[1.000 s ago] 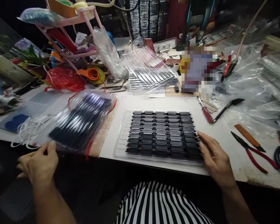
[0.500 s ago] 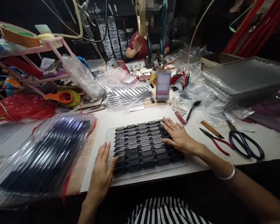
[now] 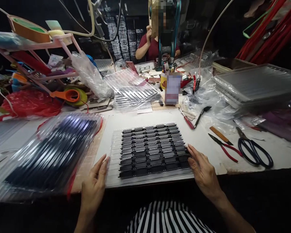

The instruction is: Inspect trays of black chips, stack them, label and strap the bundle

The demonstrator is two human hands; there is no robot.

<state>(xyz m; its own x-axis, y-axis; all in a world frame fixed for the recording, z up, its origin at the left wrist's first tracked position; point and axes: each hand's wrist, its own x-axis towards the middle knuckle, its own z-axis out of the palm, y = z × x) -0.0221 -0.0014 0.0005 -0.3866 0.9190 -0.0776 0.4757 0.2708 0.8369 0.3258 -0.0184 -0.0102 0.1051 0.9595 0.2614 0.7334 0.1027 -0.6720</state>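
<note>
A clear plastic tray [image 3: 115, 161] lies in front of me on the white work surface. Rows of black slotted strips [image 3: 150, 150] with small comb-like teeth fill most of it. My left hand [image 3: 94, 183] is at the tray's left edge, thumb and fingers closed on the rim. At the right edge, my right hand [image 3: 202, 171] has its fingertips and thumb closed on the tray's side, close to the strip ends. The undersides of both grips are hidden.
Left lies a clear-wrapped stack of black strips [image 3: 55, 152]. To the right are red-handled pliers [image 3: 224, 147], scissors [image 3: 253, 149], a screwdriver [image 3: 187, 119] and a brown-handled blade [image 3: 219, 134]. Behind stand a phone [image 3: 172, 89] and stacked trays [image 3: 259, 82]. A person [image 3: 147, 45] sits opposite.
My right hand has moved off the strips to the tray's right edge. My left hand has drawn back leftward to the left rim. The person opposite has raised a hand.
</note>
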